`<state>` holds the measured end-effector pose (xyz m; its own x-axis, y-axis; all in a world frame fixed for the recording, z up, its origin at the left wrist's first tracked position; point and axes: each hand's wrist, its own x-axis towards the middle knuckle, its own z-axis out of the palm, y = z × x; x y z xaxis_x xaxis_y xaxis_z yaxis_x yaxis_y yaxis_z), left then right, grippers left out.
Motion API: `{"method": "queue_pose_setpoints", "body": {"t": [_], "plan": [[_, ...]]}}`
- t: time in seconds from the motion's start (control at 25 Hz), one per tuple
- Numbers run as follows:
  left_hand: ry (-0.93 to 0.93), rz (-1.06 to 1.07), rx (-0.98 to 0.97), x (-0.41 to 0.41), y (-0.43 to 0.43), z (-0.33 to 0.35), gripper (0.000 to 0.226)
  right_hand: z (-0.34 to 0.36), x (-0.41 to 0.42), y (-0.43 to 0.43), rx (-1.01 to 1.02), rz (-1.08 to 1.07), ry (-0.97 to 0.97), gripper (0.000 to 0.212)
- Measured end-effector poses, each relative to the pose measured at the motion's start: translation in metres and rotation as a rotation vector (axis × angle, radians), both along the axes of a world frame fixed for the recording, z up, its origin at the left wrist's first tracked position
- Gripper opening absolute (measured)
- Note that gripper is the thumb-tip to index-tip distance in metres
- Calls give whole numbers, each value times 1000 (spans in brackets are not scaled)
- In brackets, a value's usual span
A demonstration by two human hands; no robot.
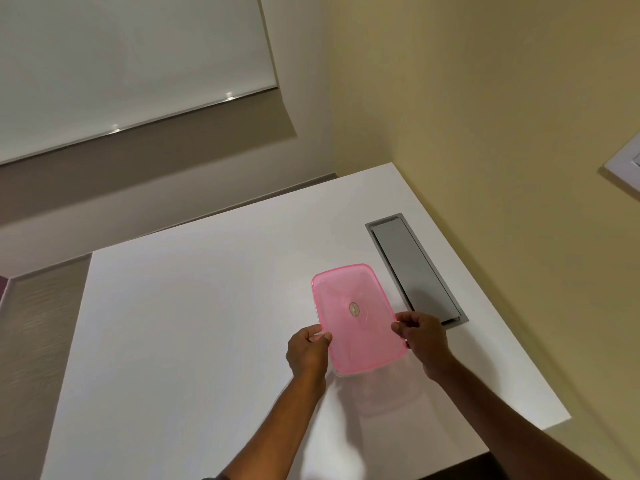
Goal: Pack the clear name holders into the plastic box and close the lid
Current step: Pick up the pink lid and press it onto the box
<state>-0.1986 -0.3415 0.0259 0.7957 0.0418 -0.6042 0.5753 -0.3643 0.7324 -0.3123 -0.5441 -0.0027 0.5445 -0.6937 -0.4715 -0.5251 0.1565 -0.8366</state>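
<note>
Both hands, left hand (308, 355) and right hand (420, 337), grip pink lid (356, 313) edges.

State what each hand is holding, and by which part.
Both hands grip the pink lid by its long side edges near the closer end: left hand on the left edge, right hand on the right edge.

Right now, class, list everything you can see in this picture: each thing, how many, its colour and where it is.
Lid: one, translucent pink, held over the box, right of the table's middle.
Plastic box: one, clear, under the lid; contents cannot be made out.
Table: one, white, fills the lower view.
Cable hatch: one, grey, set in the table beside the lid.
Window blind: one, white, upper left.
Wall: yellow, right.
Left hand: pinching the lid's left edge.
Right hand: pinching the lid's right edge.
</note>
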Motion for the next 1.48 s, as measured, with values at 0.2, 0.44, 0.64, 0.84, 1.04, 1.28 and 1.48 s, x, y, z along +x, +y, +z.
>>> {"method": "queue_pose_setpoints", "body": {"t": [0.2,0.44,0.64,0.84,1.04,1.28,1.48], "plan": [[-10,-33,22,1,5,-17,23,-9,5,11,-71,8,70,24],[35,-54,4,6,9,-31,30,-15,7,21,-160,-4,99,24],[64,-75,-31,8,10,-39,39,-20,5,20,-172,9,127,25],[74,-99,-15,10,11,-40,39,-24,4,18,-163,12,123,24],[113,-109,-19,11,10,-41,33,-25,6,12,-134,41,138,26],[130,-122,2,12,9,-44,24,-24,3,-1,-59,81,183,5],[156,-124,-4,13,8,-45,17,-22,4,-7,24,133,179,6]]}}
